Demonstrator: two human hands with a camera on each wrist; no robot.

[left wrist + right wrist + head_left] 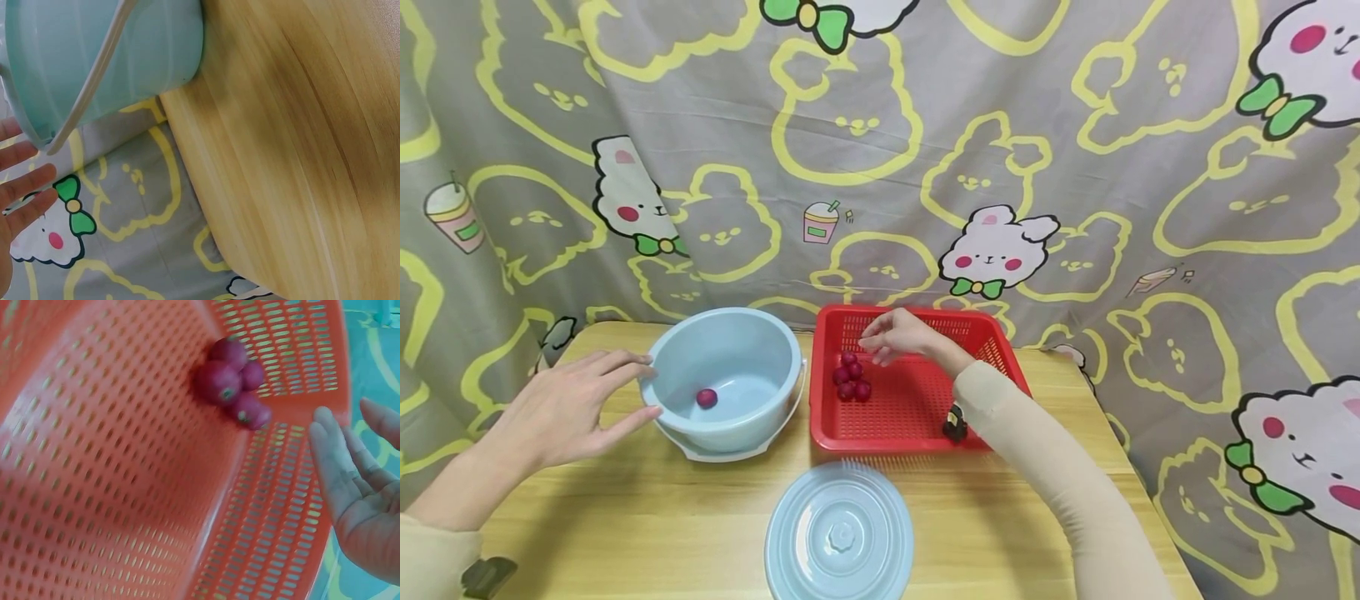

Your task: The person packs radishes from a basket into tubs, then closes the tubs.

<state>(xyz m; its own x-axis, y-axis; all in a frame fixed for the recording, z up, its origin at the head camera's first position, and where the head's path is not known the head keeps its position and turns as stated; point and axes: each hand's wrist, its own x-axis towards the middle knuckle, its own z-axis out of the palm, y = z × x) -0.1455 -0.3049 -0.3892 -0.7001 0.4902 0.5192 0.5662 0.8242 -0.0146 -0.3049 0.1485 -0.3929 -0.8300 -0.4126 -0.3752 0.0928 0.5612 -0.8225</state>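
Left hand (568, 410): fingers spread wide at the rim of a blue bucket (726, 435) containing one red fruit (706, 398). Right hand (904, 333): fingers loosely extended over a red basket (917, 398) bearing clustered fruits (841, 376).

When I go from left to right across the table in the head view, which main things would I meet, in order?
Left hand → light blue bucket → red basket.
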